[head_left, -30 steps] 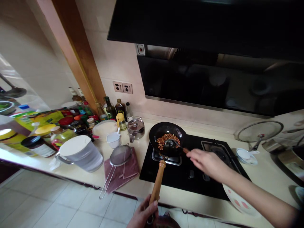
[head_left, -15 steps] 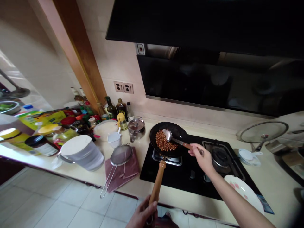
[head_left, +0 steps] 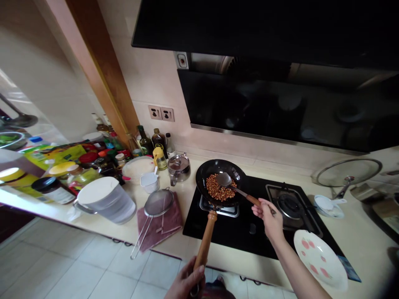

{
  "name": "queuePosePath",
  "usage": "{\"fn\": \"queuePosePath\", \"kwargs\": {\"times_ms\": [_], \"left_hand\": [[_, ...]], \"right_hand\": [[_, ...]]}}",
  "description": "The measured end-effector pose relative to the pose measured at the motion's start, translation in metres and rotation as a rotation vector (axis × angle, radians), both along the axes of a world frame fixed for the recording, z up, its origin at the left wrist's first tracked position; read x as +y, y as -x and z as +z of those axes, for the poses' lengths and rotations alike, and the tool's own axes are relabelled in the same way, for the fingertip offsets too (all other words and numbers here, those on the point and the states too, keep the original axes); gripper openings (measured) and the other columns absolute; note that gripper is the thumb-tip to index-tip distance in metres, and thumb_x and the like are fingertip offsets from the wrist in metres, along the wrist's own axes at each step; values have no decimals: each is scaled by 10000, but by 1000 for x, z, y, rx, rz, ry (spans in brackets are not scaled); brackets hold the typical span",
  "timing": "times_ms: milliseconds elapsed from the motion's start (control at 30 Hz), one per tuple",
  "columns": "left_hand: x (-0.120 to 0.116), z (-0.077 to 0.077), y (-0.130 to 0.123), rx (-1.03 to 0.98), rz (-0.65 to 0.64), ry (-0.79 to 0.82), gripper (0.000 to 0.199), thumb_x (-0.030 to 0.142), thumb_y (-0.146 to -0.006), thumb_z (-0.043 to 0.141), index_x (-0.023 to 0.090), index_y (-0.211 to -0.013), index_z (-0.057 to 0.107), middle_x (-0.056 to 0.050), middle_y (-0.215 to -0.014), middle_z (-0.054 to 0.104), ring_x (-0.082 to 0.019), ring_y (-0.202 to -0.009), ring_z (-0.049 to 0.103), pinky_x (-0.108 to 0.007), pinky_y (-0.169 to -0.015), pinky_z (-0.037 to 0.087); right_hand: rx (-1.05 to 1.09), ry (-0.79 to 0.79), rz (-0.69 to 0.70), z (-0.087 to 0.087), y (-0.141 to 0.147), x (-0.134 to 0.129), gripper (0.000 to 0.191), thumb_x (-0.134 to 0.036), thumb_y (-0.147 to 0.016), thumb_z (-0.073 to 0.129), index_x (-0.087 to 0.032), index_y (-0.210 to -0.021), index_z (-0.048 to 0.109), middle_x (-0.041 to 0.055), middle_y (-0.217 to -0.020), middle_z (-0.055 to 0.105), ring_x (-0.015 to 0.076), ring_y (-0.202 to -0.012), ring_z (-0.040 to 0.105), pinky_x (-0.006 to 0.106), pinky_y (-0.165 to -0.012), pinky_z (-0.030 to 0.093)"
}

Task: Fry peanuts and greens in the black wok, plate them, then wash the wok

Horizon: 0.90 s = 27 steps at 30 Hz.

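Note:
A black wok (head_left: 204,171) rests over the left burner, with brown peanuts (head_left: 218,193) spread across its bottom. My left hand (head_left: 188,279) is wrapped round the end of its wooden handle (head_left: 205,241), near the bottom of the view. My right hand (head_left: 268,216) grips the wooden handle of a metal spatula (head_left: 223,179), whose blade lies over the peanuts. To the right of the stove, a white oval plate (head_left: 321,259) with pink fruit prints is partly beside my right forearm.
A strainer (head_left: 158,202) lies on a folded purple cloth (head_left: 170,224) left of the stove. Further left stand a white pitcher (head_left: 107,201), a glass teapot (head_left: 179,168) and several bottles and jars. A glass lid (head_left: 349,172) leans at the right. The range hood (head_left: 264,29) hangs above.
My right hand has moved right and down, and the spatula blade now lies nearer the wok's middle. The peanuts have shifted a little. My left hand keeps its hold on the handle.

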<state>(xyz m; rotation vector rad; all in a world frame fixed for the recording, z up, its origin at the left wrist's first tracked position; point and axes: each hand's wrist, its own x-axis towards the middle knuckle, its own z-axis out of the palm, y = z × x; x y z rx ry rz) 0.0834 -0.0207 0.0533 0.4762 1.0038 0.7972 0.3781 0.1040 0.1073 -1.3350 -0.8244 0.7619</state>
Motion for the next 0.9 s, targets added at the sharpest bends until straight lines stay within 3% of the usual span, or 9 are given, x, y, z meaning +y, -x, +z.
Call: {"fn": "queuePosePath", "kwargs": {"times_ms": [167, 367, 533, 733, 833, 900], "left_hand": [[2, -1, 0, 9, -23, -59, 501, 534, -613, 784, 155, -886, 602, 32, -539, 519, -55, -449, 402, -205, -444, 187], [2, 5, 0, -13, 15, -5, 554, 501, -607, 802, 153, -988, 602, 32, -562, 533, -59, -463, 408, -213, -456, 199], [2, 3, 0, 9, -10, -50, 516, 509, -606, 798, 142, -917, 612, 33, -537, 516, -56, -445, 391, -218, -447, 192], [2, 5, 1, 8, -11, -4, 531, 475, -642, 785, 158, -1023, 595, 31, -573, 529, -58, -461, 399, -203, -437, 185], [3, 6, 2, 26, -49, -49, 502, 481, -657, 773, 148, -993, 602, 32, -543, 515, -53, -447, 381, -204, -433, 170], [4, 5, 2, 25, -44, -50, 528, 492, -646, 777, 147, -1003, 599, 31, -545, 516, -56, -453, 389, -204, -437, 176]], "right_hand": [[-82, 72, 109, 8, -15, -15, 447, -526, -729, 698, -135, -943, 671, 83, -701, 733, 244, -656, 722, 326, -609, 619], [-182, 21, -9, 10, -29, -16, 441, -534, -766, 650, -137, -955, 671, 78, -717, 727, 228, -665, 718, 313, -623, 612], [-258, 62, -6, 16, -35, -31, 414, -523, -780, 639, -143, -941, 676, 80, -702, 721, 242, -642, 717, 330, -602, 614], [-415, 7, -19, 25, -31, -47, 371, -503, -811, 601, -171, -953, 684, 89, -793, 733, 251, -716, 723, 363, -707, 609], [-464, -2, -4, 37, -37, -58, 330, -483, -817, 598, -189, -937, 689, 87, -804, 737, 243, -680, 722, 332, -641, 614], [-590, -36, 79, 51, -44, -70, 269, -439, -824, 600, -217, -939, 699, 79, -824, 743, 241, -688, 722, 321, -627, 615]]}}
